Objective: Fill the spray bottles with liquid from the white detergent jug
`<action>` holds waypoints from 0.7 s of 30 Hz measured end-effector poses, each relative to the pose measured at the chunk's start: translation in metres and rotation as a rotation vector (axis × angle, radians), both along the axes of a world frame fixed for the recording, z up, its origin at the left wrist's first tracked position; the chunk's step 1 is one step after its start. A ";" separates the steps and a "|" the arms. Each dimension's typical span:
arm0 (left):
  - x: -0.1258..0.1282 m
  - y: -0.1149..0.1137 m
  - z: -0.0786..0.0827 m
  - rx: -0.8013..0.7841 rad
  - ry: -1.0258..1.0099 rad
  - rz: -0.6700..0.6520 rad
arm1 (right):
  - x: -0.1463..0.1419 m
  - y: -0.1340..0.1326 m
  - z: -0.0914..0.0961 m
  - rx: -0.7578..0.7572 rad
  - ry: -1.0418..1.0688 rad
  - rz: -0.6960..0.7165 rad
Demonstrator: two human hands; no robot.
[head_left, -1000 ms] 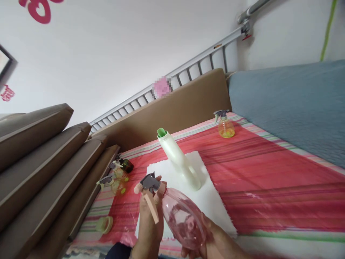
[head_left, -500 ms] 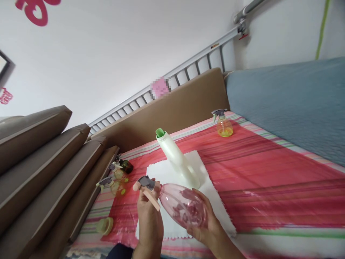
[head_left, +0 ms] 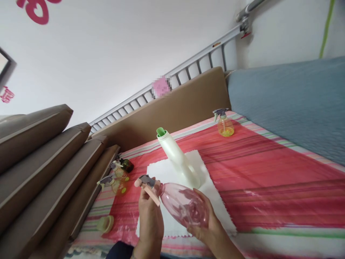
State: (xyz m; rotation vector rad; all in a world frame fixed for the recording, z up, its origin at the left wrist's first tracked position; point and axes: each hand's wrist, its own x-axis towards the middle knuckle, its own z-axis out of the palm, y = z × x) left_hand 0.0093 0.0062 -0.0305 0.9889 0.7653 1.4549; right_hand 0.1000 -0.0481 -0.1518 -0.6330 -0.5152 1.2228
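Observation:
A see-through pink spray bottle (head_left: 179,203) is tilted on its side in front of me, its spray head pointing left. My left hand (head_left: 151,212) grips the grey and peach spray head (head_left: 147,182) at the neck. Around the base of the bottle wraps my right hand (head_left: 208,225). Just beyond stands a pale green-white bottle (head_left: 176,154) with a green spout in its uncapped mouth, on a white cloth (head_left: 196,158) with a zigzag edge. A pale yellow-green cap (head_left: 105,225) lies to the left of my hands.
Yellow spray bottles (head_left: 117,183) and a dark green bottle (head_left: 126,165) stand at the left by stacked brown cushions (head_left: 54,158). Another yellow spray bottle (head_left: 225,126) sits at the back right. Red clear sheeting (head_left: 256,169) covers the striped cloth. A blue bolster (head_left: 291,97) borders the right.
Both hands keep hold of the pink spray bottle with almost no movement. The whole view has shifted very slightly.

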 end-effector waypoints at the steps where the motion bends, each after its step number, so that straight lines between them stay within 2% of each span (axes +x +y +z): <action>1: 0.000 0.000 0.001 0.011 0.022 0.010 | 0.000 0.005 -0.002 -0.023 0.076 0.049; 3: 0.000 -0.001 0.002 0.011 0.073 0.034 | 0.001 0.013 -0.006 -0.086 0.191 0.118; 6: 0.000 0.000 0.003 -0.009 0.078 0.047 | 0.003 0.011 -0.004 -0.112 0.234 0.168; 9: -0.002 0.002 0.003 -0.014 0.065 -0.005 | 0.006 -0.003 0.008 -0.098 0.201 0.335; 12: -0.005 0.002 0.002 -0.016 0.111 -0.052 | 0.010 -0.016 0.021 -0.154 0.247 0.484; 15: -0.007 0.002 0.001 -0.007 0.182 -0.024 | 0.015 -0.018 0.025 -0.192 0.260 0.523; 17: -0.008 0.002 0.000 0.004 0.213 0.004 | 0.017 -0.015 0.022 -0.165 0.242 0.532; 21: -0.012 0.004 -0.002 0.024 0.218 0.015 | 0.017 -0.012 0.015 -0.103 0.169 0.430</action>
